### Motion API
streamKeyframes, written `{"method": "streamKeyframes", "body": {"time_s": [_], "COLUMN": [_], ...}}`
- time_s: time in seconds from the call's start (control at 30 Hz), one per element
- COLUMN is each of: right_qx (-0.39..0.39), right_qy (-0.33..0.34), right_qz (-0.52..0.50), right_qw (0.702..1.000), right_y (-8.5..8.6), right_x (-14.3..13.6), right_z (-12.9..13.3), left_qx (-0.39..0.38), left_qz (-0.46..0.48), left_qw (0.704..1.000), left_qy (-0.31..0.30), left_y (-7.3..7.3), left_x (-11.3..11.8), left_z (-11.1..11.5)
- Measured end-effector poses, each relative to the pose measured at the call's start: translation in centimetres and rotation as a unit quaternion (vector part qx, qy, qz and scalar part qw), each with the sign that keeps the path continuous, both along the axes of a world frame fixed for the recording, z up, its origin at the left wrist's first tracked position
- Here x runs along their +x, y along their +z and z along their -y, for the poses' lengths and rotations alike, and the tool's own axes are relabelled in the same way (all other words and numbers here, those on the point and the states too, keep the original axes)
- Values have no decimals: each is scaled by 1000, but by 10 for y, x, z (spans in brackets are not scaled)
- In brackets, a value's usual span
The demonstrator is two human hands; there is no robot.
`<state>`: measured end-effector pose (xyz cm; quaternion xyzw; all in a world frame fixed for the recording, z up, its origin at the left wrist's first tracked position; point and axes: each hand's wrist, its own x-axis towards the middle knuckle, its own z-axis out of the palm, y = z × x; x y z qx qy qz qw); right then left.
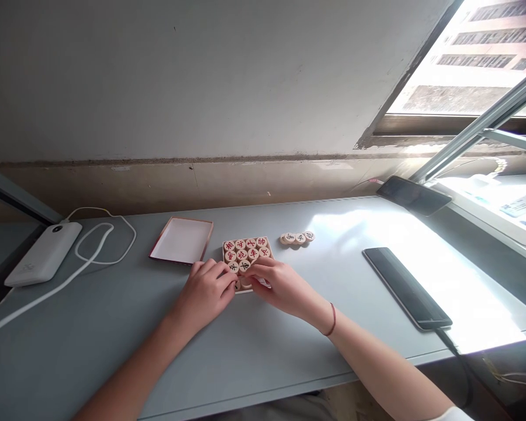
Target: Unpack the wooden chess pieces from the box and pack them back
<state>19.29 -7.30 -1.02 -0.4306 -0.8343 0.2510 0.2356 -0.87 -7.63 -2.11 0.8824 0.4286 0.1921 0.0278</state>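
Observation:
A small box (270, 248) near the middle of the desk holds rows of round wooden pieces, with red characters (242, 255) in the back rows and black ones (232, 267) nearer me. My left hand (207, 287) is at the box's front left corner, its fingers bent and close together at the pieces. From the right, my right hand (284, 285) reaches over the front right part, its thumb and fingertips closed at a piece in the third row. The hand hides part of the front rows. Several loose pieces (300, 238) lean in a short row right of the box.
An open box lid (182, 240) lies left of the box. A white power bank (44, 252) with a cable (70, 280) is at the far left. One phone (407, 287) lies at the right, another (414, 195) behind it near the metal frame.

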Motion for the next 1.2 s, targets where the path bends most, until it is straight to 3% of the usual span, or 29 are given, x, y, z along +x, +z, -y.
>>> {"method": "streamKeyframes", "body": {"time_s": [0.4, 0.77, 1.0, 1.2], "right_qx": [59, 40, -10, 21], "right_qy": [42, -4, -32, -54], "right_qz": [136, 133, 10, 70], "right_qw": [988, 990, 999, 996], "right_y": [2, 3, -5, -13], "right_x": [-4, -4, -15, -23], "right_z": [6, 7, 10, 13], "left_qx": [-3, -19, -14, -12], "left_qz": [1, 2, 17, 29], "left_qw": [1000, 1000, 1000, 999], "left_qy": [-8, -16, 13, 11], "left_y": [1, 5, 5, 5], "left_x": [-2, -5, -10, -8], "left_z": [0, -1, -6, -5]}}
